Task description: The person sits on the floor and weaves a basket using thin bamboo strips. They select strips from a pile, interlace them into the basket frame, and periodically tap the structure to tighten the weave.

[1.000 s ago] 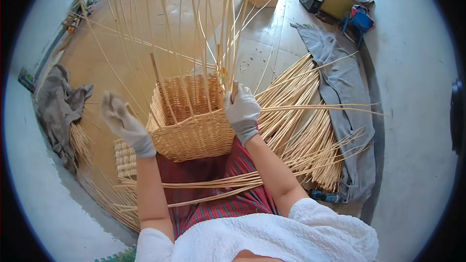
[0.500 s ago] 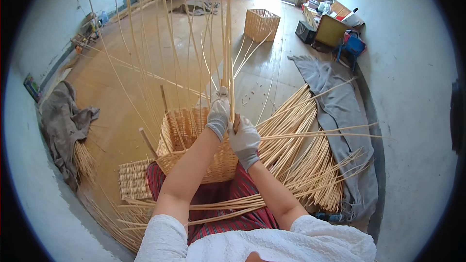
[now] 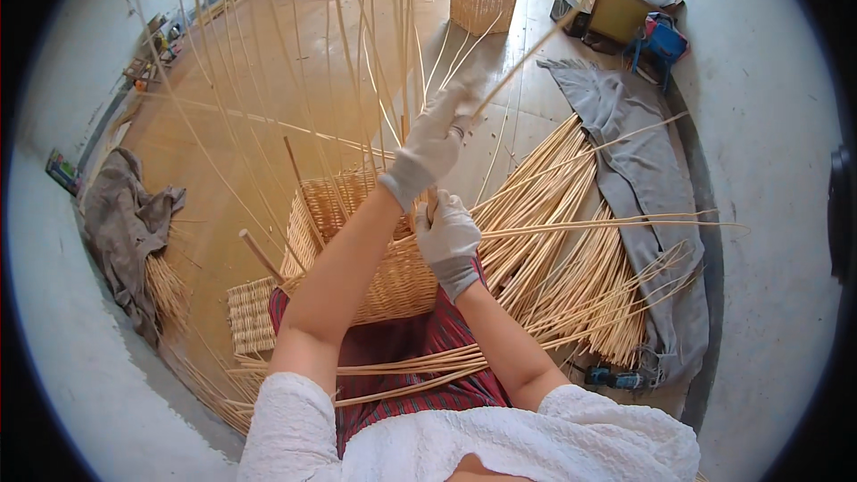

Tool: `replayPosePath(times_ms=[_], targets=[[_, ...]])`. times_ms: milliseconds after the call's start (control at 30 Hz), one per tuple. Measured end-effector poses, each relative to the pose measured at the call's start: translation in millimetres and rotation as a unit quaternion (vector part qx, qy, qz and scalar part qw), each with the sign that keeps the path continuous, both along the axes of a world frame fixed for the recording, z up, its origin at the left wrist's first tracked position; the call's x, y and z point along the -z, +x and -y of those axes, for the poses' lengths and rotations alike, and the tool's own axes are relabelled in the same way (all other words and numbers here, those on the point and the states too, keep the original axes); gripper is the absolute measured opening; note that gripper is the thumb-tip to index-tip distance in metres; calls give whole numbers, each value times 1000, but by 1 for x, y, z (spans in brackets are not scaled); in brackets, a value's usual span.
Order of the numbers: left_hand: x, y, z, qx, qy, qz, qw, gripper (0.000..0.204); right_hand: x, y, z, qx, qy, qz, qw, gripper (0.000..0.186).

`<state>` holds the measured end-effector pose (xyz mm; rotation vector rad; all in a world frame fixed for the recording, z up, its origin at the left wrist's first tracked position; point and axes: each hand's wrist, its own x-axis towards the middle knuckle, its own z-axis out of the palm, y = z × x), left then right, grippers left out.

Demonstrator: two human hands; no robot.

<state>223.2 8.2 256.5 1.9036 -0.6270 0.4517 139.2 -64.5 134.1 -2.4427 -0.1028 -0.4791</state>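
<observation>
A half-woven wicker basket (image 3: 393,281) rests on my lap, with tall upright rods rising from its rim and wooden posts at its corners. My left hand (image 3: 428,147), in a pale work glove, is above the near right corner. It closes around a willow rod (image 3: 546,40) slanting up to the right; its fingertips are blurred. Below it, my gloved right hand (image 3: 451,236) grips the corner post (image 3: 432,203) at the rim. Two or three thin rods (image 3: 598,225) stick out to the right beside that hand.
On the right lies a large bundle of peeled rods (image 3: 536,205) beside a grey cloth (image 3: 656,205) and a power tool (image 3: 616,378). More rods (image 3: 393,366) cross my lap. A finished square basket (image 3: 483,2) stands ahead. A woven panel (image 3: 251,314) lies left.
My left hand has moved up and right, swinging a rod from upright to a slant toward the upper right. My right hand stays at the basket's corner. The view has tipped down.
</observation>
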Motion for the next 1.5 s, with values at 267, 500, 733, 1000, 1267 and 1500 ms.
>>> replayPosePath(times_ms=[267, 500, 733, 1000, 1267, 1500], targets=[[3, -119, -112, -406, -132, 290, 857, 45, 1, 14, 29, -6, 29, -37, 999, 28], [122, -224, -192, -246, -463, -155, 837, 44, -11, -16, 27, -26, 77, 200, 976, 35], [53, -268, -105, 9, -389, -149, 909, 42, -53, 88, 22, -92, 164, 307, 933, 30], [85, -130, -11, 74, -255, -211, 941, 40, 10, 100, -16, -214, 501, 27, 838, 62], [60, -179, -101, -304, -197, 115, 925, 50, 47, 7, 5, -278, 398, 17, 874, 61], [163, -210, -225, -219, -503, -89, 831, 59, 60, 1, 2, -244, 595, -38, 765, 78]])
